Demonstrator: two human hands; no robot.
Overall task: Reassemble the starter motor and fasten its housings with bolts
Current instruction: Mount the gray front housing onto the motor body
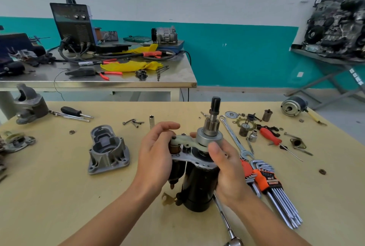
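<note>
My bare forearms come in from below and angle toward each other. My left hand (156, 155) curls thumb and fingers around the upper left of the starter motor (199, 184), and my right hand (227, 164) grips its right side, thumb pointing up.

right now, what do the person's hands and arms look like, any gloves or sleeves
The left hand and right hand are bare: no gloves, rings or watch visible. Both forearms are bare too, with no sleeve in view.
</note>
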